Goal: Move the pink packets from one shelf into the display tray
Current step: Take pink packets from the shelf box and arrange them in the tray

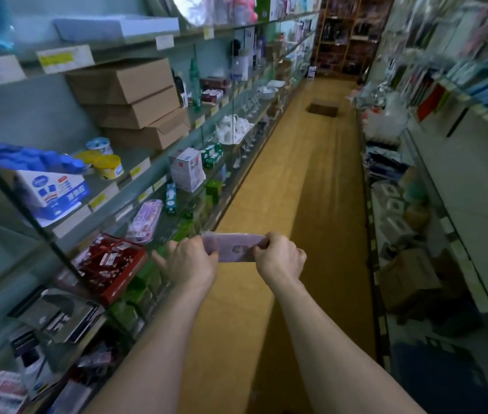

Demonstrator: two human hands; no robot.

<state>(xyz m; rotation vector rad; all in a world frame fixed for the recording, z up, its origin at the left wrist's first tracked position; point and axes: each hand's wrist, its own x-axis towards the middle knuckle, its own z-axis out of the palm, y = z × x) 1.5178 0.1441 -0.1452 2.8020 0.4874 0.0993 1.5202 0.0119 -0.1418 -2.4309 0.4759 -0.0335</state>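
We hold a pink packet (pixel 236 248) out in front of us with both hands, above the yellow-brown aisle floor (pixel 311 180) of a shop, and everything else we place against that packet. Our left hand (pixel 190 261) pinches its left end, thumb on the near face and fingers curled behind, while our right hand (pixel 278 258) pinches its right end the same way, so the packet is stretched level between the two grips, touching nothing else. It looks like a flat, pale pink-lilac pouch with a small printed mark on its face, though the blur keeps us from reading it. Just left of the packet and a little lower, the glass shelving (pixel 135 216) runs along the aisle; on it, left of and below the packet, sits a red display tray (pixel 117 276) filled with red and white items. Above-left of the packet, on the same shelf, lies another pink packet-like pack (pixel 144 218), tilted on the glass. Further up and left of the packet we see stacked cardboard boxes (pixel 135 106), yellow tubs (pixel 108 165) and a blue and white box (pixel 54 189). To the right of the packet, across the floor, a second run of shelves (pixel 445 204) carries blurred goods we cannot make out
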